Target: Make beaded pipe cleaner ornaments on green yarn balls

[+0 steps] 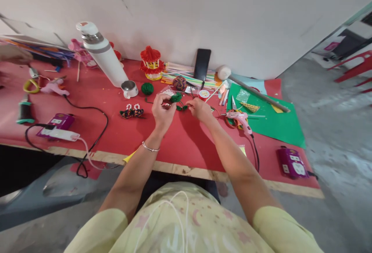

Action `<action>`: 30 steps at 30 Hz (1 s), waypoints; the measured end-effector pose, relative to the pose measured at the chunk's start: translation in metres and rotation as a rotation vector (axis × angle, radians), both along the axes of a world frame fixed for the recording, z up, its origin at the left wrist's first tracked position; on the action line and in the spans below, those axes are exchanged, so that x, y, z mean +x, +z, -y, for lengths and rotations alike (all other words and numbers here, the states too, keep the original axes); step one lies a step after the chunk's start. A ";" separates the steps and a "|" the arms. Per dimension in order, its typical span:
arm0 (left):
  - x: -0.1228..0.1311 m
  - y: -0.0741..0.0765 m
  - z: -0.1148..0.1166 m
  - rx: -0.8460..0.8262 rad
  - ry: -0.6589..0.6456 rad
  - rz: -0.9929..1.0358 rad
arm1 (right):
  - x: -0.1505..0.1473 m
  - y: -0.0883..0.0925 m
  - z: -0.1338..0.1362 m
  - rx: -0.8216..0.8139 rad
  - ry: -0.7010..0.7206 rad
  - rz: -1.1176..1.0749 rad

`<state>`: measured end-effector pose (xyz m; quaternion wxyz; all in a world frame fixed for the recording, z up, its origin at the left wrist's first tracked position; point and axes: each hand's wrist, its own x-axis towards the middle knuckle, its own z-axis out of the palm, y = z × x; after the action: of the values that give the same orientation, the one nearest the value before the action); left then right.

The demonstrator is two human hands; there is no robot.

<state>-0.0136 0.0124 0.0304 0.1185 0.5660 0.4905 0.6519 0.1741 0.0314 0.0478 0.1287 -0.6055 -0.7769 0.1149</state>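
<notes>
While the left hand (163, 110) had the green yarn piece (176, 97) pinched, the right hand (199, 107) was just right of it, fingertips together, couldn't tell on what.

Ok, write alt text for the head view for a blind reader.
A person's left hand holds a green yarn piece over a red tabletop, the right hand close beside it. Around them are a green yarn ball, a white bottle and pink glue guns.
</notes>
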 end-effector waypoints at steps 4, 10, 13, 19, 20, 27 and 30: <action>0.000 0.001 0.001 -0.040 -0.047 0.002 | -0.003 -0.010 -0.019 -0.025 0.089 0.041; 0.002 0.003 0.001 -0.095 -0.063 0.096 | 0.006 -0.017 -0.025 0.019 0.056 -0.124; 0.002 0.003 -0.001 -0.123 -0.065 0.120 | 0.014 -0.014 -0.023 0.004 0.054 -0.293; 0.000 -0.005 -0.007 -0.205 -0.212 0.159 | 0.026 0.013 -0.011 0.129 0.149 -0.439; 0.000 -0.006 -0.007 -0.214 -0.255 0.171 | 0.028 0.017 -0.009 0.183 0.157 -0.446; 0.000 0.008 0.006 -0.246 -0.722 0.323 | 0.042 0.019 -0.003 0.298 0.081 -0.553; -0.001 0.017 0.015 -0.280 -0.899 0.329 | 0.049 0.014 -0.001 0.370 0.047 -0.499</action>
<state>-0.0143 -0.0021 0.0476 0.5385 0.5899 0.2557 0.5447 0.2227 0.0320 0.0621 0.4210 -0.5068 -0.7427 0.1194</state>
